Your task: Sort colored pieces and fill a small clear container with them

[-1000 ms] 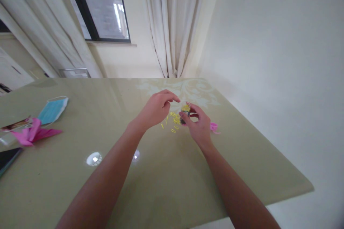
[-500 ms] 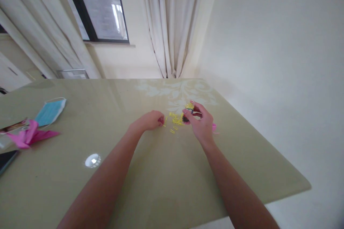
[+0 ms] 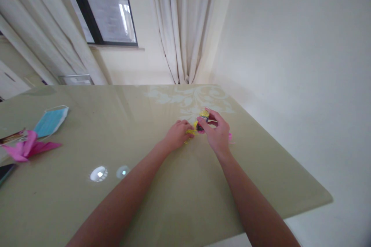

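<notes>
My right hand (image 3: 218,130) is wrapped round a small clear container (image 3: 204,114). Yellow pieces show in its upper part, and its lower part looks dark and red. My left hand (image 3: 179,134) is at the heap of small yellow paper clips (image 3: 191,131) on the table, just left of the container. Its thumb and fingers are closing round some of the clips, and part of the heap is hidden by the hand. A few loose clips (image 3: 186,142) lie below the left fingers. Something small and pink (image 3: 230,137) shows behind my right wrist.
On the left of the glossy table (image 3: 179,197) lie a blue face mask (image 3: 51,121), a folded pink paper piece (image 3: 30,147) and a dark flat device (image 3: 5,171). A white wall (image 3: 290,65) borders the right side. Curtains and a window stand behind.
My left hand has moved right, from beside the heap onto the paper clips. My right hand keeps the container in nearly the same place.
</notes>
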`<action>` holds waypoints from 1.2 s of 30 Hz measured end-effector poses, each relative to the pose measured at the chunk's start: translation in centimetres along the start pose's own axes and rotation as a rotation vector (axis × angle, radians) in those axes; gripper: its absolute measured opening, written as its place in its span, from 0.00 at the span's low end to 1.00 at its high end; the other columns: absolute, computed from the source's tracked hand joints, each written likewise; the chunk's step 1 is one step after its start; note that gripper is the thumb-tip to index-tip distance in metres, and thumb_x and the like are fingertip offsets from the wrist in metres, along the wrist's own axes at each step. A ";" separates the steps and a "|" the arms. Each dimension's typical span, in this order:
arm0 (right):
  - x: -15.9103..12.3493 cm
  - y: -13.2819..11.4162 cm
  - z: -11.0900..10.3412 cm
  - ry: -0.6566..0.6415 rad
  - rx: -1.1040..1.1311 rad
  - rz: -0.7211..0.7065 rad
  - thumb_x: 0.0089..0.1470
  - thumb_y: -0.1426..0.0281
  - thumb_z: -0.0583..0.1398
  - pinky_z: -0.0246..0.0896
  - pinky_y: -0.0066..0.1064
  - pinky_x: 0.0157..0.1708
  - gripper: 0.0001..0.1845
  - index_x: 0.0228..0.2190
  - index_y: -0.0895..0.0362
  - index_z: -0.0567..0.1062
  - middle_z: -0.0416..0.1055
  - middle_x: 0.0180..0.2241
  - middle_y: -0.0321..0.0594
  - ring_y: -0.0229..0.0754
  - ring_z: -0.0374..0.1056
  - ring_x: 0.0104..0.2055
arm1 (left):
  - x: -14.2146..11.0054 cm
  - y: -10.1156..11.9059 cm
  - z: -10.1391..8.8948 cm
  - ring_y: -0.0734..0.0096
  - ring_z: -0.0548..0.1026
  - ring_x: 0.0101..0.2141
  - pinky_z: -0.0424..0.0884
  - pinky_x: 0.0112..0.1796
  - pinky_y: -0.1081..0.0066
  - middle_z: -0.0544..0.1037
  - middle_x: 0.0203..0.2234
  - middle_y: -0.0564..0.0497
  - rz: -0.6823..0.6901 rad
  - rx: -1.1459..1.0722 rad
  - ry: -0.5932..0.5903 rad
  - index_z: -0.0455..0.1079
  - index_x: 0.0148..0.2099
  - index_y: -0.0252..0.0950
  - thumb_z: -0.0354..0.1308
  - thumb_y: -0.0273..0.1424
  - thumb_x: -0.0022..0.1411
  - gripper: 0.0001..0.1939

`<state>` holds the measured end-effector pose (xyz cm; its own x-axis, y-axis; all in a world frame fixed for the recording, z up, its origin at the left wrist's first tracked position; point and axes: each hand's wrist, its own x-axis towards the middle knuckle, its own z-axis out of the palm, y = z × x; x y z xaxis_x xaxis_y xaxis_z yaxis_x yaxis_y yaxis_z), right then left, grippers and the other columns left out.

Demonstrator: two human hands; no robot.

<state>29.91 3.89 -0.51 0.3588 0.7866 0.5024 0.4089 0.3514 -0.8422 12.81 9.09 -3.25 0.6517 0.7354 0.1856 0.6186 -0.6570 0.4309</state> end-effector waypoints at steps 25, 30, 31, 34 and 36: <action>-1.0 0.1 0.6 -0.152 -0.234 -0.170 0.56 0.58 0.68 0.73 0.45 0.45 0.23 0.51 0.52 0.80 0.81 0.44 0.46 0.51 0.75 0.43 | -0.4 3.0 -8.2 0.66 0.78 0.41 0.73 0.47 0.67 0.80 0.38 0.48 0.096 -0.129 0.445 0.79 0.43 0.36 0.57 0.28 0.71 0.09; -1.4 -0.4 0.7 -0.203 -0.310 -0.248 0.59 0.59 0.66 0.71 0.47 0.47 0.21 0.53 0.50 0.79 0.80 0.45 0.47 0.54 0.74 0.45 | -1.1 4.1 -8.5 0.62 0.74 0.45 0.72 0.48 0.66 0.76 0.41 0.46 0.244 0.287 0.257 0.77 0.44 0.37 0.56 0.18 0.67 0.12; -1.5 -0.4 0.7 -0.210 -0.314 -0.253 0.59 0.60 0.66 0.71 0.47 0.48 0.21 0.53 0.50 0.79 0.80 0.45 0.47 0.54 0.74 0.46 | -1.2 4.3 -8.6 0.62 0.73 0.45 0.72 0.48 0.66 0.76 0.42 0.46 0.244 0.345 0.228 0.77 0.45 0.37 0.56 0.17 0.65 0.13; -1.7 -0.4 1.0 -0.226 -0.294 -0.244 0.59 0.60 0.66 0.71 0.46 0.47 0.20 0.52 0.50 0.78 0.80 0.45 0.46 0.53 0.74 0.45 | -1.5 4.8 -8.9 0.61 0.73 0.45 0.72 0.47 0.66 0.76 0.43 0.45 0.228 0.434 0.165 0.76 0.45 0.35 0.57 0.16 0.64 0.13; -1.7 -0.4 1.0 -0.228 -0.283 -0.236 0.59 0.61 0.66 0.72 0.46 0.46 0.19 0.51 0.51 0.79 0.80 0.44 0.46 0.53 0.74 0.45 | -1.5 5.0 -9.1 0.60 0.73 0.45 0.73 0.46 0.65 0.77 0.42 0.45 0.239 0.450 0.148 0.75 0.45 0.35 0.57 0.17 0.65 0.11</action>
<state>28.28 2.96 -1.26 0.0465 0.8045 0.5922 0.6828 0.4071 -0.6067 10.88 6.20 6.70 0.7491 0.5503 0.3687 0.6084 -0.7917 -0.0545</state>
